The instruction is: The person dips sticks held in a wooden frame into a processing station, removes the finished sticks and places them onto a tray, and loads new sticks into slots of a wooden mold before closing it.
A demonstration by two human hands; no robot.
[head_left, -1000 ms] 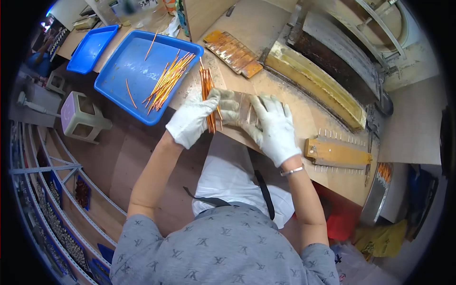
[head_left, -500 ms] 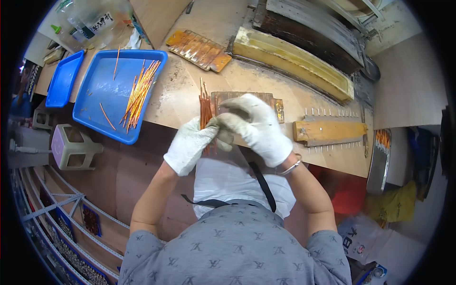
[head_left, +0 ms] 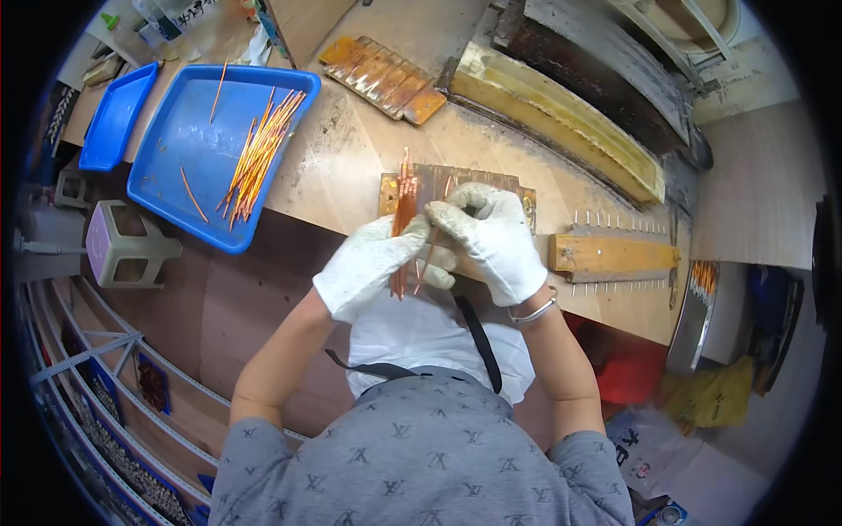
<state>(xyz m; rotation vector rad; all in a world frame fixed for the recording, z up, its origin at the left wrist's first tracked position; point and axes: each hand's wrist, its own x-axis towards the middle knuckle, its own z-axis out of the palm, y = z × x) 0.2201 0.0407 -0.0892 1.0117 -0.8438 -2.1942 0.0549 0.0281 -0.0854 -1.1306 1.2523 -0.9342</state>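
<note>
My left hand [head_left: 373,263], in a white glove, is closed round an upright bundle of copper wires [head_left: 404,203]. Just to its right, my gloved right hand [head_left: 493,244] pinches a single copper wire [head_left: 429,257] between thumb and fingers, apart from the bundle. Behind both hands lies a worn brown grooved block [head_left: 429,175], partly covered by them. To the right, an orange-brown block [head_left: 614,254] has rows of thin pins sticking out along both long sides.
A blue tray [head_left: 171,140] at the left holds many loose copper wires [head_left: 260,158]; a smaller blue tray [head_left: 110,131] stands beside it. Another grooved block [head_left: 383,79] lies at the back. A long yellowish trough [head_left: 561,123] runs along the back right. A stool [head_left: 132,245] stands on the floor at left.
My right hand has drawn slightly away from the bundle, and a single wire now shows in its fingers. The bundle stands more in the open. The whole view has shifted a little.
</note>
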